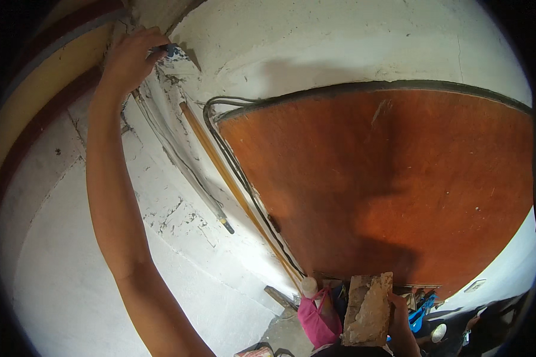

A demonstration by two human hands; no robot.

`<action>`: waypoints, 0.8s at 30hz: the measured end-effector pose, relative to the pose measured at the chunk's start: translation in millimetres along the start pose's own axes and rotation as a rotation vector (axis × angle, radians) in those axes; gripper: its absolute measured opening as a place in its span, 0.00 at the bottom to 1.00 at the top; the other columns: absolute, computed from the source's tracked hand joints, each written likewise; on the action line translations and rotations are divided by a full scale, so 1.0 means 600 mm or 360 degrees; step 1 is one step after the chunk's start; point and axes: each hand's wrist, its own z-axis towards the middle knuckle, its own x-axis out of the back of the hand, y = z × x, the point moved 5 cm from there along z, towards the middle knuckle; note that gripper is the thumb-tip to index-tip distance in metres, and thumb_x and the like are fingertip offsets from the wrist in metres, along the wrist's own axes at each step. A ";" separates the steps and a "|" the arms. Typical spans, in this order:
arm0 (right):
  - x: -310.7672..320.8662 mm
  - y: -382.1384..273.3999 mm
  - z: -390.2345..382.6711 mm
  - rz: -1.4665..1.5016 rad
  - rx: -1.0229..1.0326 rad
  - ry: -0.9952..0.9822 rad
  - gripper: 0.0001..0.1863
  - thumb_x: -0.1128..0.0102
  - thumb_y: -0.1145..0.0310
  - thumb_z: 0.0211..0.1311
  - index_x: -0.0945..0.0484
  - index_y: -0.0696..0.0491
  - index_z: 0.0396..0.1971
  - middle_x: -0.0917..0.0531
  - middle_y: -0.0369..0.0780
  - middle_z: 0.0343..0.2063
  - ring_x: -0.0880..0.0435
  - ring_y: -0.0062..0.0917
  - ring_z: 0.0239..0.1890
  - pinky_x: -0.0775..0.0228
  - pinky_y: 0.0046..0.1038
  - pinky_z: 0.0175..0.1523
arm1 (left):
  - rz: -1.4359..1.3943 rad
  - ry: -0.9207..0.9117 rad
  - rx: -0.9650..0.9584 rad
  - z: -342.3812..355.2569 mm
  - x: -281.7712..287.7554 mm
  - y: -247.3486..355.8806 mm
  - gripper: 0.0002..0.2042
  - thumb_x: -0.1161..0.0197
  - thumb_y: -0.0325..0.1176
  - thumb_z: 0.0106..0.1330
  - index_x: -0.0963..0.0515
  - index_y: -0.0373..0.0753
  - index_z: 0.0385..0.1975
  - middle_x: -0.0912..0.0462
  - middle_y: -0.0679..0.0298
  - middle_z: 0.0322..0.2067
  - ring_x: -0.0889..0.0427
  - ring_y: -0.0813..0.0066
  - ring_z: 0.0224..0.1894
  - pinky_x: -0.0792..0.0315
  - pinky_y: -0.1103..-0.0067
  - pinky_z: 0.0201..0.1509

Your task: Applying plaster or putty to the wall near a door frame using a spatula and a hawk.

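Observation:
My left hand (136, 58) is raised high at the upper left, its arm stretched up along the white wall. Its fingers are closed round the dark handle of a putty knife (186, 58). The broad blade points right and lies against or very close to the wall by the corner; whether it touches I cannot tell. Low in the view, my right hand (399, 314) grips the right edge of a rectangular board (368, 309). Pale, crusty filler is smeared over the board's brown face. Part of that hand is hidden behind the board.
A large orange-brown wooden panel (363, 184) covers the wall ahead. Black cables (226, 143) and a thin wooden strip (220, 163) run down its left side, beside a pale tube (184, 166). Below are a pink bag (319, 321), a white bottle (309, 287) and a blue item (421, 313).

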 end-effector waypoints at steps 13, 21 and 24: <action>0.002 -0.005 -0.010 0.0030 0.0001 0.0098 0.21 0.50 0.59 0.55 0.25 0.61 0.42 0.19 0.43 0.35 0.19 0.31 0.34 0.26 0.31 0.41 | 0.0110 -0.0162 0.0041 0.005 0.005 0.006 0.08 0.39 0.29 0.58 0.21 0.43 0.37 0.22 0.69 0.38 0.27 0.68 0.49 0.40 0.61 0.58; -0.018 -0.003 -0.018 -0.0052 0.0098 -0.0155 0.21 0.51 0.59 0.57 0.25 0.60 0.42 0.19 0.43 0.35 0.19 0.30 0.35 0.26 0.30 0.41 | 0.0203 -0.0176 -0.0096 0.022 0.003 0.010 0.09 0.38 0.29 0.57 0.21 0.44 0.38 0.23 0.69 0.41 0.28 0.67 0.51 0.42 0.63 0.58; -0.009 -0.010 -0.030 -0.0352 0.0448 0.0104 0.20 0.51 0.60 0.57 0.25 0.60 0.41 0.19 0.43 0.35 0.20 0.30 0.35 0.26 0.30 0.41 | -0.0022 0.0014 -0.0082 0.025 0.018 0.010 0.09 0.38 0.29 0.57 0.21 0.45 0.39 0.23 0.69 0.42 0.29 0.67 0.52 0.43 0.64 0.59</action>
